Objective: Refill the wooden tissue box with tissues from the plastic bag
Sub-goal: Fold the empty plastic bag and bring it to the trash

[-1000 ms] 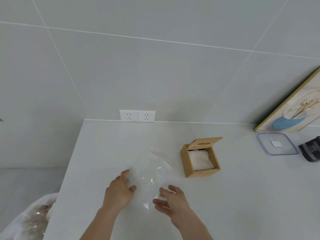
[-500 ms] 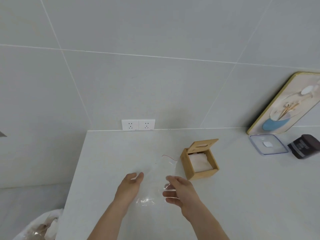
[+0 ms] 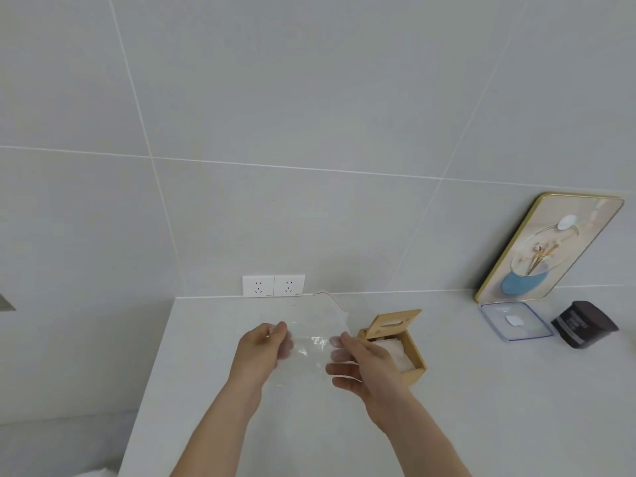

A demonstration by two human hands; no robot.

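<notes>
White counter [image 3: 481, 407]; both hands held a plastic bag [image 3: 315, 333].
Left hand [image 3: 260, 349] and right hand [image 3: 361, 363] pinched its edges; wooden tissue box [image 3: 401, 346] stood open.

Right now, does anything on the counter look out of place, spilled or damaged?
Nothing spilled or damaged. The wooden tissue box sits with its lid tilted open and tissues inside; both hands hold the clear plastic bag, apparently empty.

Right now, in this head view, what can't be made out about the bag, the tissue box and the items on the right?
- Wooden tissue box: the right hand covers its near left corner, so how full the tissues sit is unclear.
- Clear plastic bag: too transparent to tell whether anything remains inside.
- Left hand: fingertips sit behind the film; exact grip unclear.
- Dark jar: label too small to read.
</notes>
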